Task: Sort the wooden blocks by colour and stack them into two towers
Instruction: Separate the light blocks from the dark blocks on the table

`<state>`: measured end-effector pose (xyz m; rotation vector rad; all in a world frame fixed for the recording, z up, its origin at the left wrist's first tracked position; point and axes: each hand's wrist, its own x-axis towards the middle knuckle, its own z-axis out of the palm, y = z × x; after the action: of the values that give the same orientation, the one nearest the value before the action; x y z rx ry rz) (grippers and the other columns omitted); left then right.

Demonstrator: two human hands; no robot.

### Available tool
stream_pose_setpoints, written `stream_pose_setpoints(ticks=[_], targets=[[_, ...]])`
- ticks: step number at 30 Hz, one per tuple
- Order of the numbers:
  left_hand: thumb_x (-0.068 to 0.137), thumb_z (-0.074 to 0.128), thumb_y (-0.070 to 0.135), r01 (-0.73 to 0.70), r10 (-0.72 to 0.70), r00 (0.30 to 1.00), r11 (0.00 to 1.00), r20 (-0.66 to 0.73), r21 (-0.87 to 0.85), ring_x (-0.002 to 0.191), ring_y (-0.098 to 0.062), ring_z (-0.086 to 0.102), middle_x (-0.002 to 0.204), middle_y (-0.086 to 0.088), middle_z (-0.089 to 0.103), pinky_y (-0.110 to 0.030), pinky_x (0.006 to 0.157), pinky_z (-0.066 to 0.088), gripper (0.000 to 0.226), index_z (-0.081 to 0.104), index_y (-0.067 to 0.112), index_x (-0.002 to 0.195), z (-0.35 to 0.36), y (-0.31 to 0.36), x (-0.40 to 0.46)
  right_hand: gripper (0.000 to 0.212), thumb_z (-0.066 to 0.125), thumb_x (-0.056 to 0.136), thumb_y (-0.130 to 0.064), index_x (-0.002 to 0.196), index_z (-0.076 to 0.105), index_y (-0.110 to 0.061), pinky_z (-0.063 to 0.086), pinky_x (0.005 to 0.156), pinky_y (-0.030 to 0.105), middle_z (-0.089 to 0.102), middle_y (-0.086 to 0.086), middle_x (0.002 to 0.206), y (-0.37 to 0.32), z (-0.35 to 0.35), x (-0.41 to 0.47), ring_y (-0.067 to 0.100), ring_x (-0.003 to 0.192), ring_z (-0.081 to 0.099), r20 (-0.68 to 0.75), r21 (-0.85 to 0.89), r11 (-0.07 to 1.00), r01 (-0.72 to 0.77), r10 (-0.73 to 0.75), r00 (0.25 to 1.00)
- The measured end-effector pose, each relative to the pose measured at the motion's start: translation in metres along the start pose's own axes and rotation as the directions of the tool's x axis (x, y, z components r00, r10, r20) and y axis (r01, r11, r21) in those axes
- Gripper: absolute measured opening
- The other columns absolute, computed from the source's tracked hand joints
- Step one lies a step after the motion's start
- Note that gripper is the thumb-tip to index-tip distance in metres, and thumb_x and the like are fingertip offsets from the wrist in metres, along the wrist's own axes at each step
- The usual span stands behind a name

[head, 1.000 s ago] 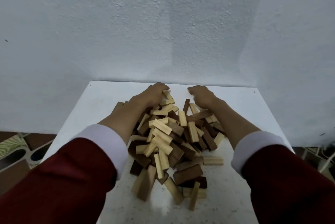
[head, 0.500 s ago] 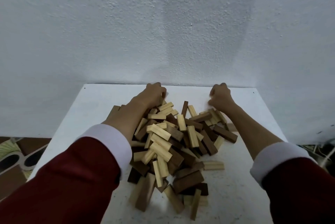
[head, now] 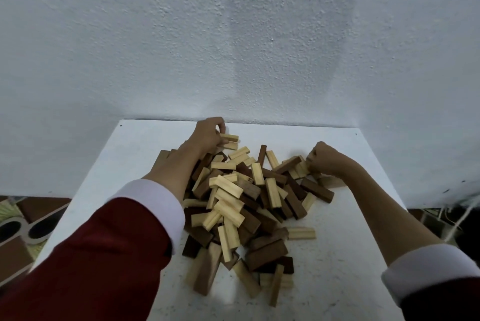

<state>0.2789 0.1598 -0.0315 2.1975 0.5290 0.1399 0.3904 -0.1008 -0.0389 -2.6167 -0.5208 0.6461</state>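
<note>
A loose pile of light and dark wooden blocks (head: 241, 198) covers the middle of the white table (head: 350, 255). My left hand (head: 206, 135) reaches over the pile's far edge, its fingers curled round a light block (head: 230, 137) that lies above another light one. My right hand (head: 326, 159) sits at the pile's right edge, curled like a fist, with its fingers closed on a light block (head: 304, 167) among several others. No tower stands anywhere on the table.
A rough white wall (head: 233, 48) rises directly behind the table's far edge. Bare table surface shows at the far left (head: 145, 144) and far right corners (head: 345, 141). Stray blocks lie near the front edge (head: 275, 284). Patterned floor shows on the left.
My right hand has come back from the far right part of the table to the pile's right edge and closed on light blocks. My left hand stays at the far edge.
</note>
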Motion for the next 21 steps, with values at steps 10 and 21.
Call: stream_pose_setpoints(ticks=[10, 21], targets=[[0.08, 0.073, 0.007, -0.066, -0.028, 0.952, 0.953, -0.304, -0.295, 0.062, -0.006, 0.044, 0.072, 0.004, 0.05, -0.009, 0.045, 0.03, 0.03, 0.048, 0.019, 0.068, -0.014, 0.026, -0.027, 0.021, 0.064, 0.077, 0.003, 0.096, 0.058, -0.003, 0.041, 0.052, 0.022, 0.056, 0.008, 0.078, -0.048, -0.005, -0.071, 0.014, 0.06, 0.051, -0.199, 0.666, 0.732, 0.144, -0.012, 0.98], [0.083, 0.071, 0.011, -0.076, -0.041, 0.953, 0.926, -0.299, -0.369, 0.061, -0.009, 0.047, 0.069, 0.003, 0.051, -0.009, 0.048, 0.033, 0.018, 0.054, 0.014, 0.075, -0.003, 0.02, -0.143, 0.03, 0.065, 0.086, -0.013, 0.113, 0.057, -0.005, 0.033, 0.071, 0.012, 0.054, 0.0, 0.101, -0.105, 0.065, -0.148, 0.011, 0.091, 0.049, -0.34, 0.326, 0.878, 0.351, -0.238, 0.91]])
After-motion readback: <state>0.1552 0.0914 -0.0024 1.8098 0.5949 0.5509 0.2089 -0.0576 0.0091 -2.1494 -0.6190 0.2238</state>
